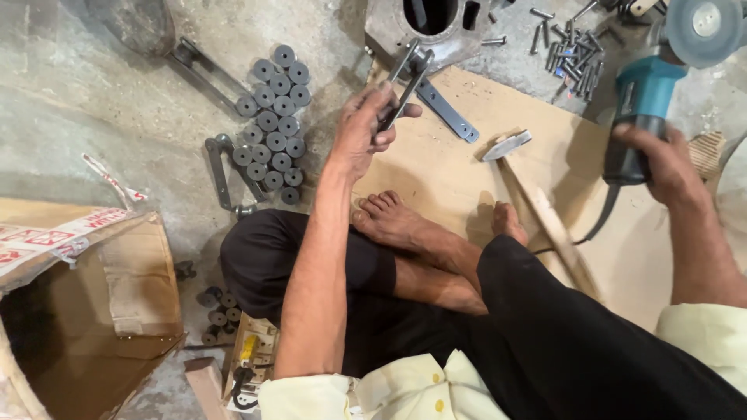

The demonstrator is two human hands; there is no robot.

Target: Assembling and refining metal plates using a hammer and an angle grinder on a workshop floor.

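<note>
My left hand [366,128] grips a forked metal link piece [406,82] and holds it tilted over a sheet of cardboard [467,179]. A teal and black angle grinder [646,101] is in my right hand [654,159], its grey disc [704,27] up at the top right corner. I sit cross-legged on the floor in black trousers, my bare feet [397,222] resting on the cardboard. A flat metal bar with holes [447,113] lies just beyond my left hand, and a hammer [529,183] with a wooden handle lies between my hands.
Several dark metal rollers [274,124] stand in rows on the concrete floor at left, with metal links [222,167] beside them. A heap of pins [572,47] lies at top right. An open cardboard box [85,311] stands at bottom left. A round metal housing [428,23] sits at top.
</note>
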